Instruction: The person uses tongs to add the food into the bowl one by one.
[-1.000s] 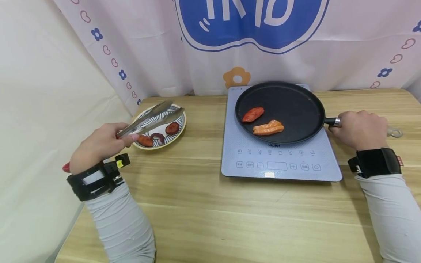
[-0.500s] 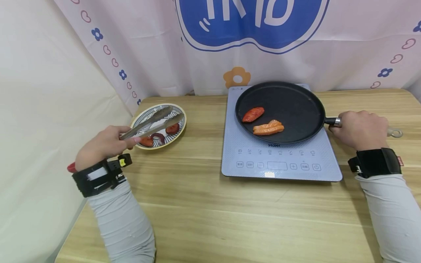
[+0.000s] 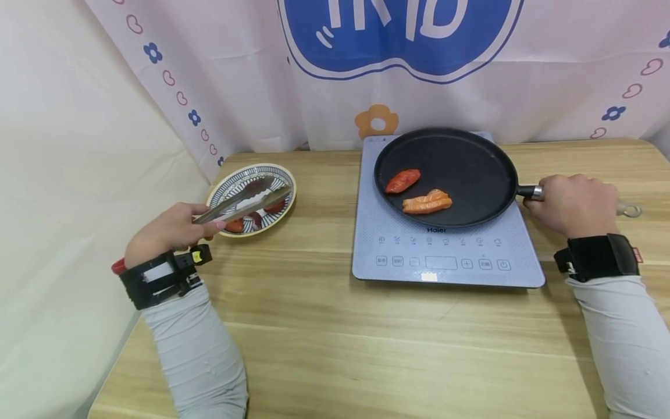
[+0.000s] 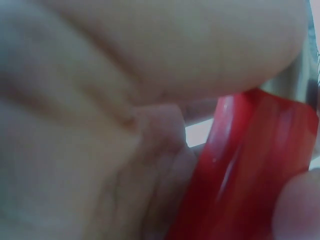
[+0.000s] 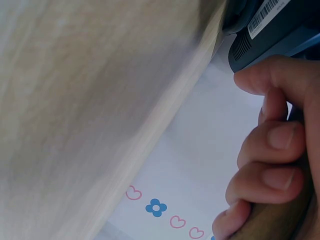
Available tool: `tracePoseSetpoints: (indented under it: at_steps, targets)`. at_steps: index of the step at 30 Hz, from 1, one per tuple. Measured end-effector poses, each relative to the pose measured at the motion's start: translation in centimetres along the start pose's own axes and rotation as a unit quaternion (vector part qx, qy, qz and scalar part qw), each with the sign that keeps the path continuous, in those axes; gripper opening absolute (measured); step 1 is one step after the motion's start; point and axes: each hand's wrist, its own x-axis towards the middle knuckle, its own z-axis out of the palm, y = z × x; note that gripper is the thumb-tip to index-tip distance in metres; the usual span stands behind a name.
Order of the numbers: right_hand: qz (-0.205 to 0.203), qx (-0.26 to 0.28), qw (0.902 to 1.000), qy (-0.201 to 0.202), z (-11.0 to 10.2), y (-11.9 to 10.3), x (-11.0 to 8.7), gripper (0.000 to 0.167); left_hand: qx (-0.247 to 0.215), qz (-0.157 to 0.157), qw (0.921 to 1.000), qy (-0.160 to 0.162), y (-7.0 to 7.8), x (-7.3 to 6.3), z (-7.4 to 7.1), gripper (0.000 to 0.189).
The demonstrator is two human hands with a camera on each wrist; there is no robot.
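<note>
My left hand (image 3: 170,231) grips a pair of metal tongs (image 3: 250,201), whose red handle (image 4: 245,165) fills much of the left wrist view. The tongs' arms reach over a patterned plate (image 3: 285,171) with a yellow rim, their tips spread above it. Several reddish food pieces lie on the plate, partly hidden behind the tongs. My right hand (image 3: 576,203) is wrapped round the handle of a flat black frying pan (image 3: 460,169); its fingers (image 5: 272,140) curl about the handle in the right wrist view. In the pan are a red piece (image 3: 403,181) and an orange strip of food (image 3: 427,202).
The pan sits on a grey induction cooker (image 3: 439,270) with touch buttons along its front. Both stand on a wooden table (image 3: 366,343). A printed curtain (image 3: 251,75) hangs behind the table, and a pale wall (image 3: 78,174) rises at the left.
My left hand has moved slightly right with the tongs, and their tips have come lower over the food on the plate. The right hand and pan stay put.
</note>
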Motion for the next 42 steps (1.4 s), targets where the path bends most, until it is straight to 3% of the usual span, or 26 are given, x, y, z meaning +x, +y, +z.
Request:
tracePoseSetpoints:
  at_steps: [8, 15, 27, 42]
  targets:
    - [0.0, -0.001, 1.0, 0.0, -0.06, 0.0, 0.09, 0.04, -0.046, -0.008, 0.9985, -0.029, -0.02, 0.2, 0.2, 0.052]
    - [0.001, 0.002, 1.0, -0.004, -0.17, 0.04, 0.16, 0.039, -0.064, -0.012, 0.9969, -0.044, -0.12, 0.17, 0.11, 0.054]
    - [-0.003, 0.004, 1.0, 0.005, -0.03, 0.08, -0.02, 0.04, -0.005, -0.022, 0.9987, -0.045, 0.05, 0.52, 0.19, 0.059]
    - [0.003, 0.002, 1.0, -0.002, 0.05, 0.0, 0.04, 0.038, -0.012, -0.046, 0.9972, -0.057, -0.22, 0.57, 0.23, 0.06]
